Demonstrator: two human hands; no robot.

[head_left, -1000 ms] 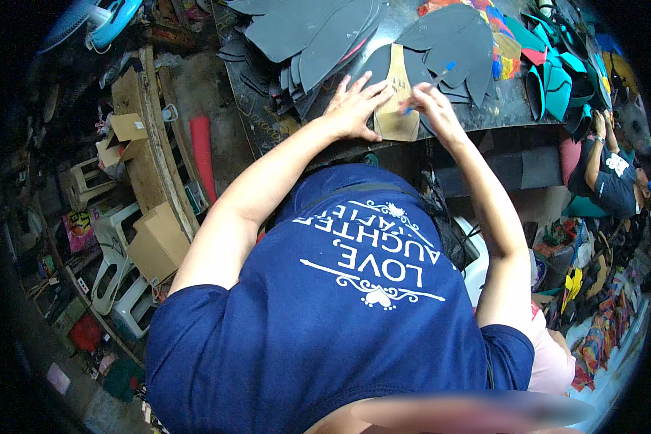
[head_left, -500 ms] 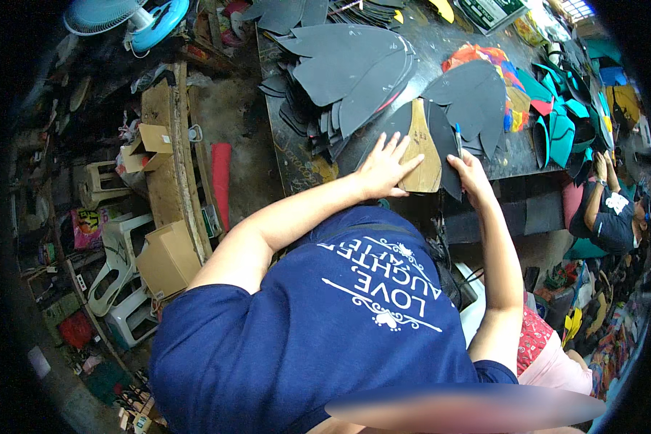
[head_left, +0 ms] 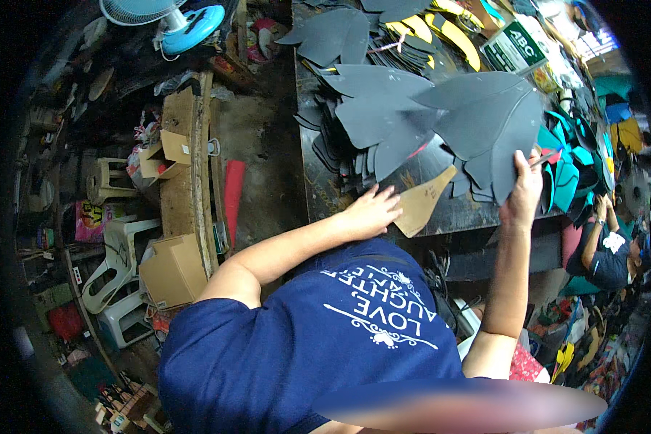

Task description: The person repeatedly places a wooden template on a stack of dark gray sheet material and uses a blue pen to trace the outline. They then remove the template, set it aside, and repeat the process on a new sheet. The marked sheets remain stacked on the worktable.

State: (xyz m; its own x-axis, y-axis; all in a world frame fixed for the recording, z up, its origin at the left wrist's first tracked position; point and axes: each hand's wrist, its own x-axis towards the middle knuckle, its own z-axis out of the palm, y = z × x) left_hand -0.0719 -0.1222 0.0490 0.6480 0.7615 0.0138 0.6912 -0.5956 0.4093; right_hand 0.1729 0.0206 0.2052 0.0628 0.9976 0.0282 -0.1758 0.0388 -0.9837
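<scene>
My right hand is closed on the lower edge of a large black leaf-shaped sheet, raised above the table. A pen also sticks out from that hand, pointing right. My left hand is at the table's near edge with fingers stretched out, its fingertips at the side of a tan paddle-shaped template. The template's narrow end points away to the right. Left of the raised sheet lies a stack of similar black cut pieces; the sheet covers part of what lies behind it.
Yellow-and-black pieces and a green-and-white box lie at the table's far side. Teal pieces are heaped at right, near another person. At left stand a wooden bench, cardboard boxes and a blue fan.
My right hand has lifted the black sheet up and to the right, with the pen still in it. The template has turned clockwise, and my left hand has slid off its middle to its side.
</scene>
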